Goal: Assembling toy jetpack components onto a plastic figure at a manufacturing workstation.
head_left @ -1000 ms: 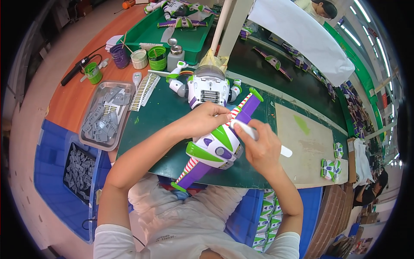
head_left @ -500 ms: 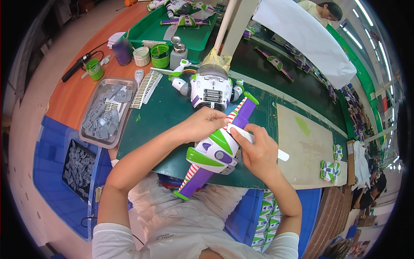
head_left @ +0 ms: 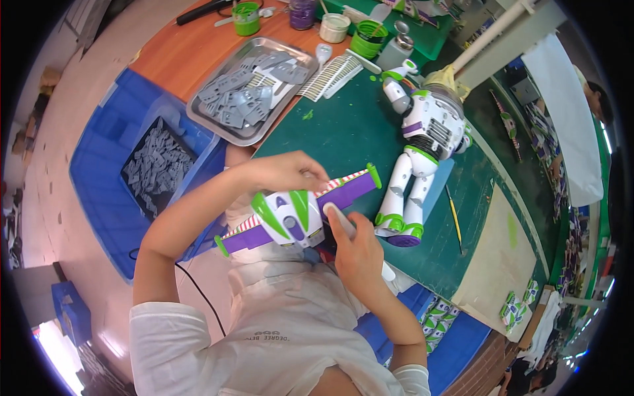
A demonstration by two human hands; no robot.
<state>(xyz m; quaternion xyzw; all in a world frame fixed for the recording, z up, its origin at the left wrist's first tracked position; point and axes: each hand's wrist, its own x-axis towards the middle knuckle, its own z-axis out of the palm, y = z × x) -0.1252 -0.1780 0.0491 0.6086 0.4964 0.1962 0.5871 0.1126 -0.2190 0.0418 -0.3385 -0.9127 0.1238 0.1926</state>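
A winged toy backpack (head_left: 290,221), white and green with purple wings and red-striped edges, is held over my lap, in front of the table edge. My left hand (head_left: 290,173) is closed at the striped edge of the wing on the right, its fingertips partly hidden. My right hand (head_left: 358,254) grips a slim white tool (head_left: 338,220), one end at the purple wing and the other emerging below the palm; its exact kind is unclear. On the green table lies a white, green and purple toy astronaut figure (head_left: 419,158) with its legs toward me.
A metal tray (head_left: 246,140) of grey parts stands at the left, with striped label sheets (head_left: 337,76) beside it. Paint pots, including a green one (head_left: 368,41), stand behind. A blue bin (head_left: 99,165) is at left. A yellow pencil-like stick (head_left: 454,218) and beige board (head_left: 498,257) are at right.
My view has turned and shifted. The backpack and both hands have come off the table toward my lap, its wings now lying closer to level. The figure's legs now show.
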